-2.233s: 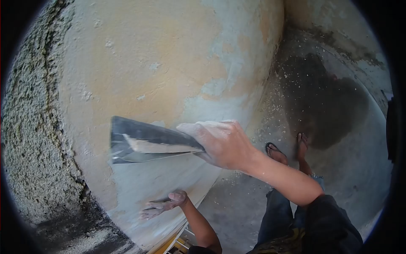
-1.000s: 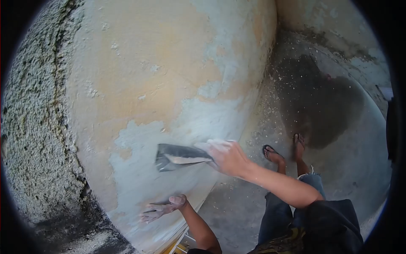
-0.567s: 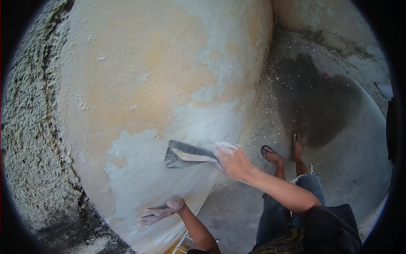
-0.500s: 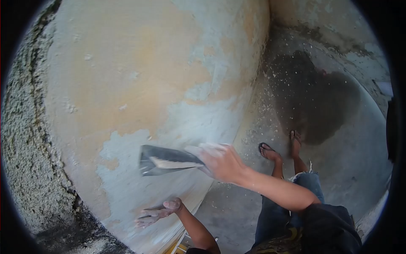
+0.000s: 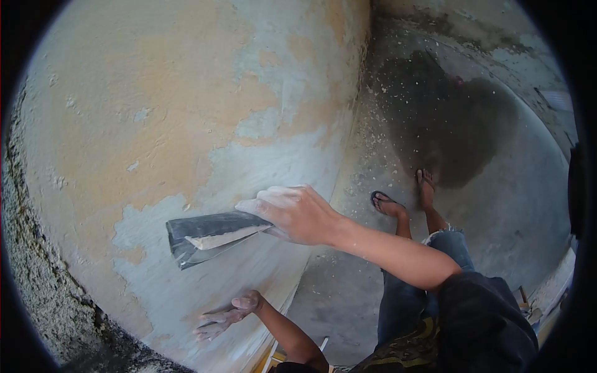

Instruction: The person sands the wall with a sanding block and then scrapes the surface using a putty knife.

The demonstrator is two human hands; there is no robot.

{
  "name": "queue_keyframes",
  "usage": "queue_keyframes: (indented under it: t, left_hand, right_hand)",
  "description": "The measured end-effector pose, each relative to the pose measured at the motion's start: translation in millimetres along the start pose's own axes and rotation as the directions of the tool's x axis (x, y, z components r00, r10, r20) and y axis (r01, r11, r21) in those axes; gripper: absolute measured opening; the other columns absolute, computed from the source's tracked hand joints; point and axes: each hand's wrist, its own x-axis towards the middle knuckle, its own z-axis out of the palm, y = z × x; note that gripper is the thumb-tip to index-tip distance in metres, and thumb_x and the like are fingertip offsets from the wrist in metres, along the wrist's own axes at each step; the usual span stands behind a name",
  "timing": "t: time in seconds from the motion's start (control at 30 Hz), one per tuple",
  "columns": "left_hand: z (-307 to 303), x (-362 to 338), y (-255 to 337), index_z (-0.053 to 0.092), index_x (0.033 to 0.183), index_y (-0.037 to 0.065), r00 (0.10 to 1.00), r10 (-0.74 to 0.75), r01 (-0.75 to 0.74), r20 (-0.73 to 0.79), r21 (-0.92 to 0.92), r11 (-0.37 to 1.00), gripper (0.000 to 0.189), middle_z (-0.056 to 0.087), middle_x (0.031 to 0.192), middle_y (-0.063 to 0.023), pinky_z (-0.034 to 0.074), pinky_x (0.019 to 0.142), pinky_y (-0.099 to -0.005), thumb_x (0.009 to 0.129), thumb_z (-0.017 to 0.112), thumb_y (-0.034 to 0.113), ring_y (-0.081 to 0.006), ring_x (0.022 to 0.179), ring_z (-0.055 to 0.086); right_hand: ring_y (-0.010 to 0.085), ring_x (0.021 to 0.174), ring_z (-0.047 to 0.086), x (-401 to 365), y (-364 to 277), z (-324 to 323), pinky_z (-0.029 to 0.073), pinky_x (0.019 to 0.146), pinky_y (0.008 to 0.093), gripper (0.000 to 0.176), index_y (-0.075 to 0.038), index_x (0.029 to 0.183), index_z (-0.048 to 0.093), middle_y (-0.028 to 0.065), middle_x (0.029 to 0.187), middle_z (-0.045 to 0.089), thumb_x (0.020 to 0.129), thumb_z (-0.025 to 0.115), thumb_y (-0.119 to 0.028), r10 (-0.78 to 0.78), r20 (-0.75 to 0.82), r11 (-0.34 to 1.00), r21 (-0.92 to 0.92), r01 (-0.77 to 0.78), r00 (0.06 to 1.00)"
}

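My right hand (image 5: 291, 212), white with dust, grips a folded sheet of sandpaper (image 5: 208, 233). The sheet is dark grey outside with a paler inner fold showing, and its free end sticks out to the left across the wall (image 5: 186, 105). Around it the wall is patchy, pale blue-grey and peach. Lower down, my left hand (image 5: 227, 316) has its fingers stretched out against the same wall, dusty as well and holding nothing.
Rough, bare masonry (image 5: 37, 286) runs along the left edge. To the right lies a concrete floor (image 5: 348, 304) with white specks and a dark wet-looking patch (image 5: 448, 124). My sandalled feet (image 5: 388, 204) stand there. Something yellow (image 5: 273, 359) shows at the bottom.
My right hand and the sandpaper have shifted left and slightly up in view. The whole view has turned a little, and the left hand stays on the wall.
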Motion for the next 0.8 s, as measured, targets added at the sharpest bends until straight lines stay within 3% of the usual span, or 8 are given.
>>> queue_keyframes:
  t: [0.2,0.3,0.43,0.5,0.63,0.7,0.8]
  left_hand:
    - [19,-16,15,0.037,0.156,0.004,0.999,-0.029,0.029,0.013,-0.057,0.998,0.077,0.019,0.165,-0.0278,-0.009,0.120,-0.0603,0.097,0.032,0.053,-0.0463,0.154,0.005]
    - [22,-20,6,0.037,0.156,0.005,0.999,0.006,-0.003,0.038,-0.064,0.998,0.077,0.019,0.165,-0.0278,-0.009,0.120,-0.0605,0.097,0.032,0.053,-0.0463,0.154,0.005]
    - [37,-8,-7,0.037,0.156,0.005,1.000,0.020,-0.019,0.015,-0.065,0.998,0.077,0.019,0.165,-0.0277,-0.009,0.120,-0.0607,0.097,0.032,0.053,-0.0464,0.154,0.005]
    - [38,-7,-9,0.037,0.156,0.005,1.000,0.005,-0.005,0.007,-0.057,0.998,0.077,0.019,0.165,-0.0277,-0.009,0.119,-0.0608,0.097,0.032,0.053,-0.0465,0.154,0.005]
    - [52,0,-11,0.037,0.156,0.005,0.998,0.065,-0.066,-0.012,-0.079,0.995,0.076,0.018,0.165,-0.0276,-0.009,0.119,-0.0610,0.097,0.031,0.053,-0.0465,0.154,0.005]
    - [65,12,-17,0.037,0.156,0.005,0.991,0.131,-0.133,-0.024,-0.101,0.986,0.076,0.018,0.165,-0.0276,-0.009,0.119,-0.0611,0.097,0.031,0.053,-0.0466,0.154,0.005]
    - [65,24,-22,0.037,0.156,0.005,0.985,0.171,-0.172,-0.025,-0.077,0.982,0.076,0.018,0.165,-0.0275,-0.009,0.119,-0.0613,0.097,0.031,0.053,-0.0466,0.154,0.005]
  right_hand:
    - [0.0321,0.091,0.067,-73,72,25,0.054,0.072,0.0434,0.048,-0.011,0.127,0.058,0.0108,0.097,0.065,0.081,0.073,-0.013,0.186,-0.108,0.963,-0.175,-0.203,0.977]
    - [0.0329,0.092,0.067,-33,25,8,0.054,0.074,0.0429,0.047,-0.013,0.126,0.059,0.0110,0.097,0.066,0.081,0.072,-0.012,0.177,-0.058,0.983,-0.044,-0.179,0.983]
    - [0.0335,0.092,0.067,-33,30,3,0.054,0.074,0.0434,0.045,-0.014,0.125,0.059,0.0111,0.098,0.066,0.082,0.071,-0.011,0.161,-0.074,0.985,-0.046,-0.164,0.984]
    - [0.0320,0.089,0.067,-53,66,11,0.054,0.072,0.0427,0.046,-0.015,0.126,0.059,0.0102,0.095,0.064,0.082,0.070,-0.010,0.305,-0.147,0.932,-0.156,-0.327,0.941]
    - [0.0318,0.090,0.067,-40,44,11,0.054,0.072,0.0424,0.047,-0.015,0.128,0.059,0.0096,0.096,0.064,0.082,0.069,-0.009,0.239,-0.240,0.948,-0.151,-0.280,0.941]
    - [0.0309,0.090,0.068,-14,18,0,0.056,0.072,0.0408,0.048,-0.016,0.129,0.060,0.0090,0.100,0.066,0.083,0.068,-0.009,0.169,-0.125,0.979,-0.092,-0.181,0.978]
    - [0.0302,0.087,0.068,-31,41,15,0.057,0.071,0.0400,0.051,-0.018,0.131,0.059,0.0090,0.097,0.064,0.081,0.069,-0.009,0.110,-0.251,0.984,-0.107,-0.140,0.962]
